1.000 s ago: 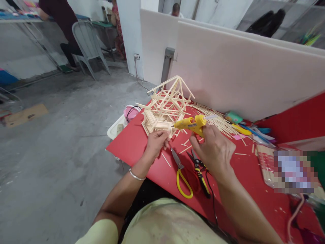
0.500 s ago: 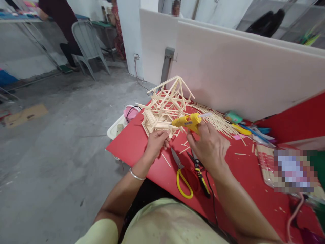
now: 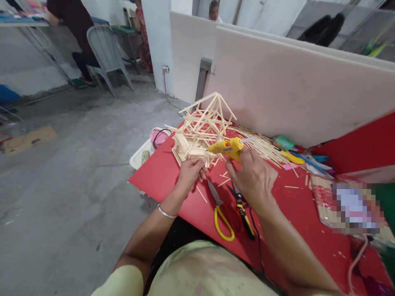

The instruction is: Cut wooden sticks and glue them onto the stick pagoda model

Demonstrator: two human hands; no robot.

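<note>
A small house frame built of thin wooden sticks [image 3: 202, 127] stands at the far left corner of the red table [image 3: 160, 176]. My left hand [image 3: 189, 174] is closed on its near lower edge. My right hand [image 3: 251, 179] grips a yellow glue gun [image 3: 226, 148], whose nozzle points left and touches the frame's lower front beside my left fingers. The gun's black cord [image 3: 257, 238] runs back toward me.
Yellow-handled scissors [image 3: 220, 213] and black-and-yellow cutters [image 3: 242, 207] lie between my arms. Loose sticks [image 3: 262, 146] are piled behind the gun, packets and tools sit to the right. A white partition [image 3: 293, 86] backs the table. A person sits on a chair [image 3: 106, 53] far left.
My right hand has carried the glue gun left and a little down, bringing its nozzle against the frame. My left hand has stayed on the frame.
</note>
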